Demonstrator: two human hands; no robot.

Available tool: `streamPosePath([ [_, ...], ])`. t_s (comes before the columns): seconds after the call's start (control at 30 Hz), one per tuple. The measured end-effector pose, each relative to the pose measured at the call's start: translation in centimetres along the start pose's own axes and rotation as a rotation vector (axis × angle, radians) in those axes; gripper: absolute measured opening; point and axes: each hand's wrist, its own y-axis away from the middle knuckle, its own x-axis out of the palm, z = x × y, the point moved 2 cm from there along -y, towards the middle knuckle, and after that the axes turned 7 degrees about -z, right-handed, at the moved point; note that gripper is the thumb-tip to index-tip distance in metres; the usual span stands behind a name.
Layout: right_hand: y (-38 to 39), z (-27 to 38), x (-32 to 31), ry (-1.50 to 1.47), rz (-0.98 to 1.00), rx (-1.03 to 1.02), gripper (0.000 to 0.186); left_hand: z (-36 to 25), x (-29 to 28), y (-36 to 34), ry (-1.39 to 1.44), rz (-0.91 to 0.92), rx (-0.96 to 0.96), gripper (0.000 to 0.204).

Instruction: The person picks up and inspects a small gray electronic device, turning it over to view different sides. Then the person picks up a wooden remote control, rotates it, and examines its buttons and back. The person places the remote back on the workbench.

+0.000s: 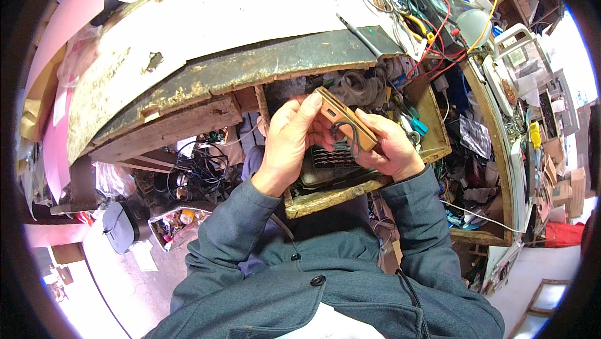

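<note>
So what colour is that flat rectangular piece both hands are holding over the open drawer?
The flat piece is tan-brown with dark cutouts, best seen in the head view.

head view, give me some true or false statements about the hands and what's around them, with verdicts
1. Both hands hold one flat tan rectangular piece. True: the left hand grips its upper end and the right hand its lower end.
2. The piece is held over an open wooden drawer. True.
3. The drawer is bare inside. False: it holds a case of drill bits and other tools.
4. The person wears short sleeves. False: grey-blue jacket sleeves reach both wrists.
5. A tangle of coloured wires lies on the worktop to the upper right. True.
</note>
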Motion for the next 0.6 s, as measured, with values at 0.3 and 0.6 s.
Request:
streamPosePath([
  [0.3,0.6,0.5,1.1,0.073,-0.132,-0.037,0.049,-0.5,0.2,0.1,-0.016,0.029,0.007,0.037],
  [0.6,1.1,0.9,1.6,0.157,-0.205,-0.158,0.043,-0.7,0.1,0.2,-0.064,0.112,0.033,0.041],
])
